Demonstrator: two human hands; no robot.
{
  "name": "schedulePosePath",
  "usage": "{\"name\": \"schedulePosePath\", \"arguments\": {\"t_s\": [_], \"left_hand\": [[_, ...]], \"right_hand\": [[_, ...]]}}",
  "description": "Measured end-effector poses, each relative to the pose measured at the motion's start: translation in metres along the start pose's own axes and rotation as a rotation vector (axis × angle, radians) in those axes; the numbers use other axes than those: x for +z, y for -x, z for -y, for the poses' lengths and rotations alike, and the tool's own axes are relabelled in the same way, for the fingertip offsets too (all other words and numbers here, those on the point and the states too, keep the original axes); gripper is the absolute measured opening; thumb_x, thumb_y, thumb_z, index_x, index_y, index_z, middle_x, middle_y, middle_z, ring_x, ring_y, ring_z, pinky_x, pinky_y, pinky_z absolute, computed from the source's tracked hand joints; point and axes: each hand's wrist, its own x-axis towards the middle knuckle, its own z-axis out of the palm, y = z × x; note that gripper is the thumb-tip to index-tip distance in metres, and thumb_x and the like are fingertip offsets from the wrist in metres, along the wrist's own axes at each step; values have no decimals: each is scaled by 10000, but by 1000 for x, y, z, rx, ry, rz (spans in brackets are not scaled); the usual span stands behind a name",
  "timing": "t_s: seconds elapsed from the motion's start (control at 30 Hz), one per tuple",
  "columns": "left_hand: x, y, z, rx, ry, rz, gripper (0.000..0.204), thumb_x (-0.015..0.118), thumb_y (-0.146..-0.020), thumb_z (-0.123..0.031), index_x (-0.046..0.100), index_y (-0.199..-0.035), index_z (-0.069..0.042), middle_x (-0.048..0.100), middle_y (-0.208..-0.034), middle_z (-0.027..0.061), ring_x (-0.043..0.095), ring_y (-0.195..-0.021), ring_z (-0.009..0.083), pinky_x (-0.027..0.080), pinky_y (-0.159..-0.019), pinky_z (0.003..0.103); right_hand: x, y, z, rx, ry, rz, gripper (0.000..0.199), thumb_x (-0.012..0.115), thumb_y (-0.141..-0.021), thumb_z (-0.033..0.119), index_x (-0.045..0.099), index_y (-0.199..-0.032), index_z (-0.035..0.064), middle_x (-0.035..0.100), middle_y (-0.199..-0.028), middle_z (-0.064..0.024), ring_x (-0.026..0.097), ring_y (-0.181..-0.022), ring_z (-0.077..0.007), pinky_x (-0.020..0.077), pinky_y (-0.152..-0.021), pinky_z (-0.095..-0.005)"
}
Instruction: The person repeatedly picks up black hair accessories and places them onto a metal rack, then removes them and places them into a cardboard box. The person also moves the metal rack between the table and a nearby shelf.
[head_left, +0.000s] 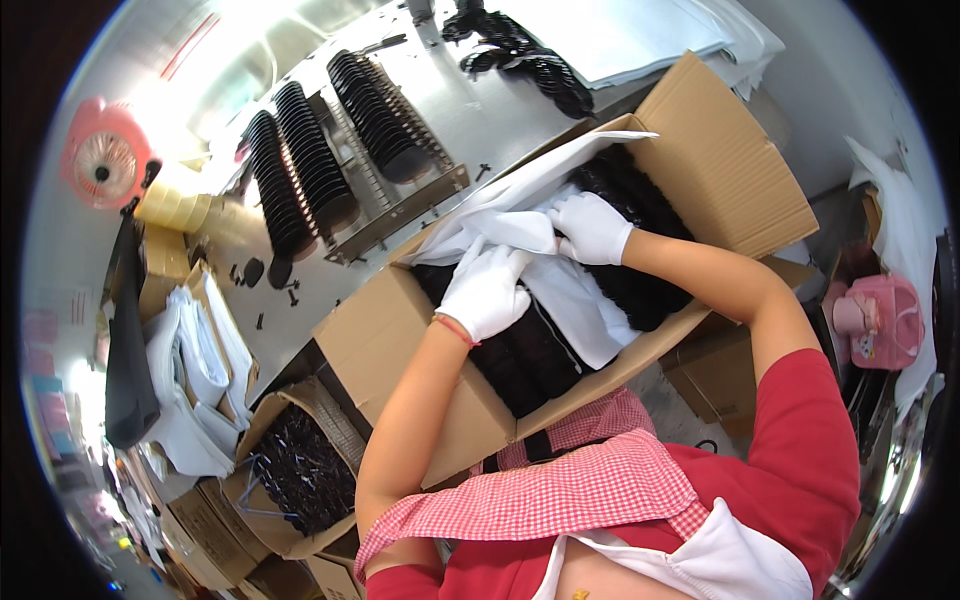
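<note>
Both hands wear white gloves and work inside an open cardboard box [720,170] that sits at the near edge of a grey metal worktop [470,110]. The left hand [487,290] lies palm down with its fingers curled loosely onto a white paper sheet [570,300] that lines the box; it presses on the sheet, and whether it pinches a fold cannot be told. The right hand [592,227], just beyond and touching the left one's fingertips, is closed on a fold of the same sheet near the middle of the box. Under and around the paper the box is packed with rows of small black parts [530,360], dark and tightly stacked, showing at the near wall and again toward the far right wall. Further back on the worktop, well apart from the box, stands a metal rack [400,200] carrying three long rows of black discs [310,160], with a few loose black pieces [265,275] scattered beside it. At the far edge lies another heap of black parts [530,55] beside a stack of white sheets [650,35]. Off the left corner stands a pink fan [105,160], and below the worktop's left end a second open carton [290,470] holds more black parts
</note>
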Motion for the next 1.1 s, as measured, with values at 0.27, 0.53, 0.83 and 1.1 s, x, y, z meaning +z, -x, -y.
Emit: {"name": "schedulePosePath", "arguments": {"t_s": [0.27,0.53,0.83,1.1], "left_hand": [[-35,59,-1,-2,159,-298,317,609,-799,-130,662,-1105,-67,680,-1054,128,617,-1080,328,438,-1026,471],[-40,118,97,-649,230,-1077,402,679,-885,-130,533,-1248,-40,634,-1202,190,624,-1105,354,485,-963,437],[-44,80,130,-762,537,-937,440,630,-941,-348,616,-1276,-63,689,-1070,265,647,-1027,440,499,-889,473],[-35,75,119,-770,411,-982,427,638,-948,-322,620,-1279,-53,698,-1030,235,666,-967,389,509,-857,453]], "right_hand": [[21,7,-12,61,27,77,335,677,-819,284,652,-1005,7,656,-979,-220,637,-935,-390,483,-856,-464],[-113,-35,62,55,83,218,211,600,-890,162,723,-1030,63,686,-1045,-203,671,-888,-366,527,-860,-419],[-65,-218,151,133,-1190,-187,900,795,-793,81,276,-1511,-74,411,-1512,-199,473,-1332,-225,431,-1068,-314],[-44,-219,181,-42,-1125,-325,613,634,-821,-80,509,-1405,59,673,-1106,-85,606,-951,-113,508,-871,-263]]}}
